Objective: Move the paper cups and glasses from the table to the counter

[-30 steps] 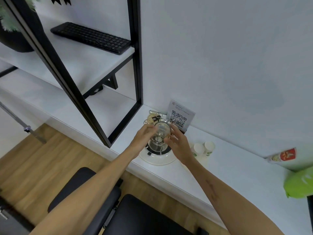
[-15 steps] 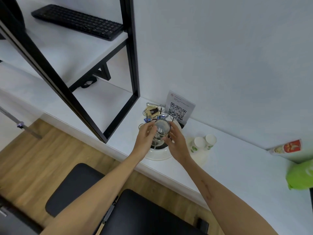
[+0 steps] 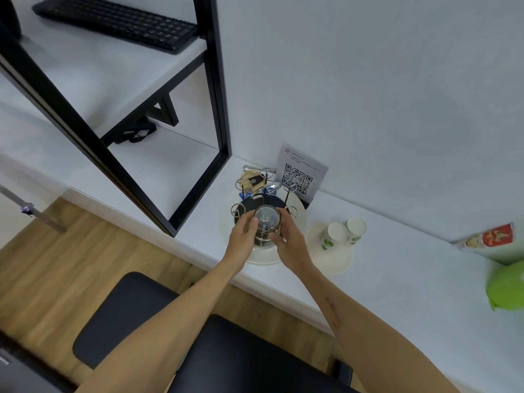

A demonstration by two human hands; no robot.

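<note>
A clear drinking glass (image 3: 267,221) is upside down on a metal wire cup rack (image 3: 265,191) that stands on a round white tray (image 3: 295,211) on the white counter (image 3: 397,268). My left hand (image 3: 243,236) holds the glass from the left and my right hand (image 3: 287,239) holds it from the right, fingers curled round its sides. Two white paper cups (image 3: 344,231) with green leaf prints stand on a pale plate (image 3: 331,259) just right of the rack.
A QR code sign (image 3: 300,173) leans on the wall behind the rack. A black-framed shelf (image 3: 209,114) with a keyboard (image 3: 119,22) rises at left. A red packet (image 3: 487,236) and a green bag (image 3: 507,287) lie at right. A black chair (image 3: 198,344) sits below.
Both hands have lowered the upturned glass a little onto the rack; the view has shifted slightly, so the rack's wire loops show behind the glass.
</note>
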